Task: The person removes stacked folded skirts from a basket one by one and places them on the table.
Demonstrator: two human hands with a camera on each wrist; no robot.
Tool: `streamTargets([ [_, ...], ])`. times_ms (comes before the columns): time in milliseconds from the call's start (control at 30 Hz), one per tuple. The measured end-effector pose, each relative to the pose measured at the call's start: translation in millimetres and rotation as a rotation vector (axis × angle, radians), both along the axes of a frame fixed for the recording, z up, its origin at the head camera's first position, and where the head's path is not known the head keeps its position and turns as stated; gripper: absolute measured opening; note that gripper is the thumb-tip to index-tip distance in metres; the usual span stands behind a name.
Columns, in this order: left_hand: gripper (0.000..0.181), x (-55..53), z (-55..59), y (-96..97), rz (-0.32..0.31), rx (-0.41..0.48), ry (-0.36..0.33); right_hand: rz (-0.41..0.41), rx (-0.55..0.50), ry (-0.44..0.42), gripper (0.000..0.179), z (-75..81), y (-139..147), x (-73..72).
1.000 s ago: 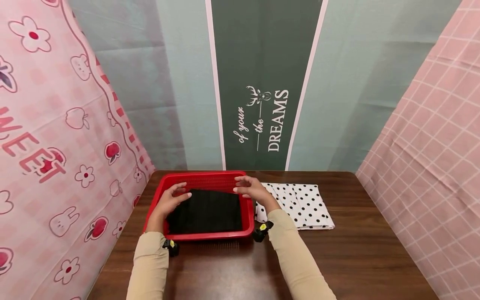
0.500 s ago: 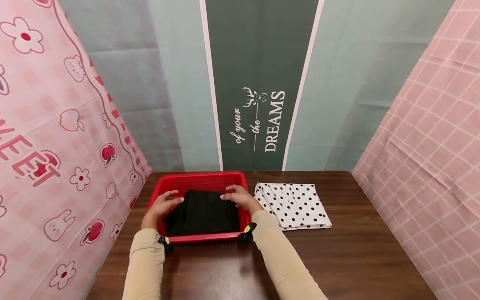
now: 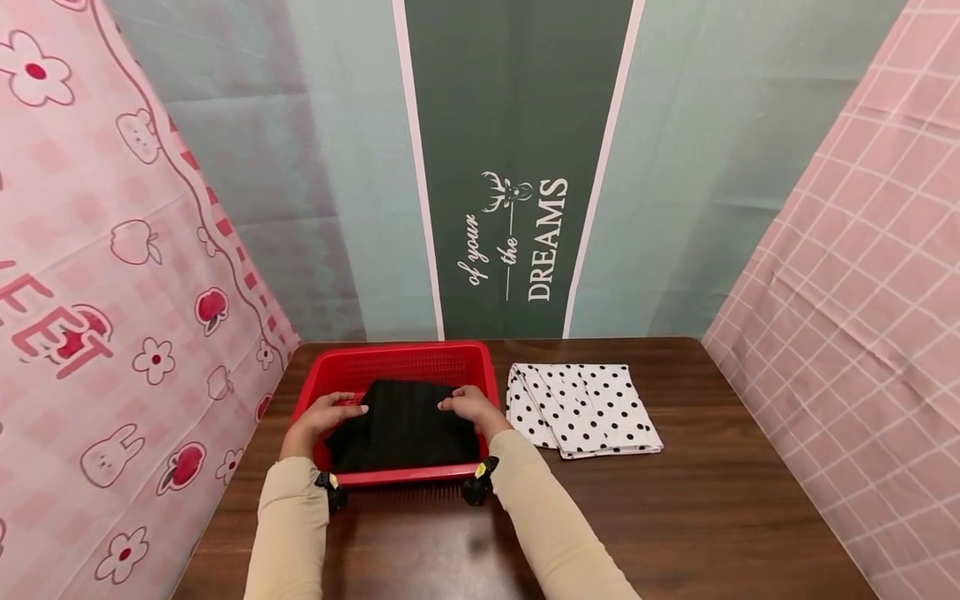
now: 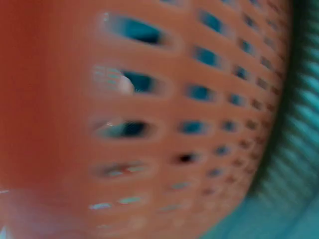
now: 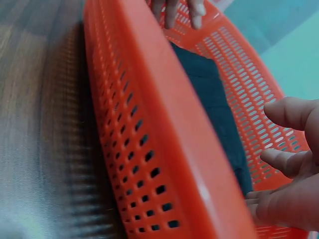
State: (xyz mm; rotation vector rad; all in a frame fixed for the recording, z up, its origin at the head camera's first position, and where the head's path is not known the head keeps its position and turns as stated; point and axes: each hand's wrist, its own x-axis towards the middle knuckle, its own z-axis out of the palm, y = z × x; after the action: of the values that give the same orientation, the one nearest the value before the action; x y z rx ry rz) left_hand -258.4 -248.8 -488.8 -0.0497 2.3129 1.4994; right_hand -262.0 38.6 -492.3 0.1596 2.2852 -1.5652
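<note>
A folded black cloth lies inside a red plastic basket in the head view. My left hand reaches over the basket's left side, its fingers extended beside the cloth's left end. In the right wrist view, the left hand's fingertips hang inside the basket's far end, apart from the cloth. My right hand is at the cloth's right end. Its fingers are spread in the right wrist view, the lowest near or touching the cloth. The left wrist view shows mostly the basket's perforated wall, blurred.
To the basket's right, a folded white cloth with black dots lies on the dark wooden table. A pink printed curtain borders the left side, and a pink checked one the right. A grey-green curtain hangs behind.
Both hands have lowered into the basket, and the right hand has moved left. The black cloth, flat before, now shows a bent left side and sits lower.
</note>
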Motion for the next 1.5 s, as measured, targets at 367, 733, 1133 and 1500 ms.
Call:
streamTargets([
  [367, 0.069, -9.2, 17.8, 1.1, -0.107, -0.073, -0.088, -0.044, -0.031, -0.057, 0.05, -16.2, -0.3, 3.7],
  [733, 0.071, -11.6, 8.5, 2.0, -0.053, -0.033, -0.274, -0.036, -0.099, -0.107, 0.053, -16.8, -2.5, 2.0],
  [1133, 0.082, -19.7, 12.5, 7.0, -0.087, -0.097, -0.354, -0.043, -0.121, -0.144, 0.037, -15.3, -2.2, -3.7],
  [1500, 0.084, -21.4, 7.8, 11.8, -0.128, -0.007, -0.401, 0.016, -0.149, -0.167, 0.041, -16.9, -1.5, -6.0],
])
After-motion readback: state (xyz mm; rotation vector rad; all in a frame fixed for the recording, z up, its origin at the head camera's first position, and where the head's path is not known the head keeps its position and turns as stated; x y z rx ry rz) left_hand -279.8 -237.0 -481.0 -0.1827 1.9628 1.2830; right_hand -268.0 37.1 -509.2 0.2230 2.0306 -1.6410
